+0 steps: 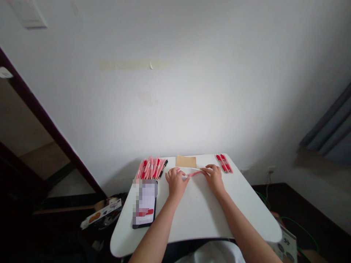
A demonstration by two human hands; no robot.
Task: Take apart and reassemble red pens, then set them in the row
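Observation:
A pink pen [195, 173] lies slantwise between my hands over the white table. My right hand [214, 179] closes its thumb and fingertips on the pen's right end. At the other end, my left hand [176, 181] has its fingers bent, with the thumb tip against the pen. A thin white strip [190, 168] spans the gap just behind the pen, from one hand's fingers to the other's; what it is I cannot make out. Beyond it is a tan rectangular piece [186, 161], perhaps paper or card.
Several pink and red pens [149, 168] are heaped at the table's back left, beside a black pen [163, 168]. A few red and pink pens [224, 163] lie back right. A phone [146, 204] rests near my left forearm. The wall [197, 109] rises behind the white table [203, 219].

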